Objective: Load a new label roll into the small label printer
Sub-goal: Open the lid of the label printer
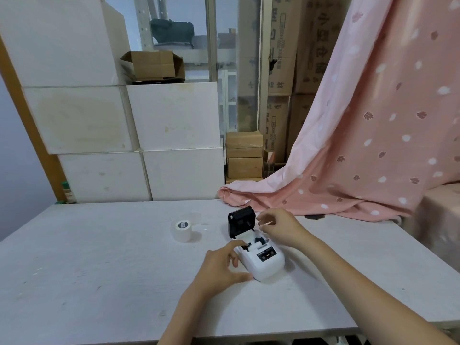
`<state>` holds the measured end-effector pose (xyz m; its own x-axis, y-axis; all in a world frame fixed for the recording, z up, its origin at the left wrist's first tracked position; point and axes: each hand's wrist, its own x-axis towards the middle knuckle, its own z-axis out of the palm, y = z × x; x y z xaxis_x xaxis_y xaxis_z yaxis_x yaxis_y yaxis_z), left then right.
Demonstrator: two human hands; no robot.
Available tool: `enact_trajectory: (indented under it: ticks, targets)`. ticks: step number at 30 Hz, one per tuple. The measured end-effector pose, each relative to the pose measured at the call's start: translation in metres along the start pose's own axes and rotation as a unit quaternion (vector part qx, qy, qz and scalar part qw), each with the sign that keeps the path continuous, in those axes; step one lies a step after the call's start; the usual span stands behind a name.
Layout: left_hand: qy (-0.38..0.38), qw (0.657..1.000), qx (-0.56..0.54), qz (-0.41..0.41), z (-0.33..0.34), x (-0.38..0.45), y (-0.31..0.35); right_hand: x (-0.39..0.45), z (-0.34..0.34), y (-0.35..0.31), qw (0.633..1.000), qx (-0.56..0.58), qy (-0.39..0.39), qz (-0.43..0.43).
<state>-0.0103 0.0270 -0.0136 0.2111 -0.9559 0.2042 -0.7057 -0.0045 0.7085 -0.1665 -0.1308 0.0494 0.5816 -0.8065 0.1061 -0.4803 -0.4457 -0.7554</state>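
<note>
A small white label printer (pixel 265 262) sits on the white table (pixel 99 270), right of centre. Its black lid (pixel 241 221) stands open and upright behind the paper bay. My left hand (pixel 221 266) grips the printer's left side, fingers over the bay's edge. My right hand (pixel 278 226) hovers above the bay's right side, just beside the lid, fingers curled and pinched; whether it holds anything small is unclear. A white label roll (pixel 182 230) stands on the table to the printer's left, apart from both hands.
Stacked white boxes (pixel 149 120) rise behind the table's far edge. A pink patterned curtain (pixel 361 145) drapes onto the table's far right corner. Brown cartons (pixel 245 155) stand behind. The table's front edge runs close to my forearms.
</note>
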Motion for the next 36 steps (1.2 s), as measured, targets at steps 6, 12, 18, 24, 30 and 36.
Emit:
enact_trajectory:
  ticks: [6,12,18,24,30,36]
  targets:
    - [0.03,0.999,0.015,0.023,0.003,0.004,-0.007,0.0,-0.002,-0.042,0.931,-0.292,-0.187,-0.116]
    - [0.04,0.999,0.015,0.022,0.001,0.0,-0.005,0.017,0.013,-0.061,0.891,-0.365,-0.262,-0.066]
    - [0.042,0.999,-0.011,0.021,0.0,0.001,-0.005,0.02,0.031,-0.064,0.869,-0.416,-0.262,-0.054]
    - [0.045,0.998,-0.03,0.01,0.001,0.002,-0.007,0.017,0.031,-0.064,0.873,-0.398,-0.274,-0.06]
    - [0.052,0.998,-0.041,0.003,0.0,0.002,-0.008,0.018,0.02,-0.063,0.892,-0.371,-0.245,-0.082]
    - [0.057,0.997,-0.049,-0.003,0.001,0.001,-0.008,0.014,-0.003,-0.057,0.942,-0.279,-0.158,-0.103]
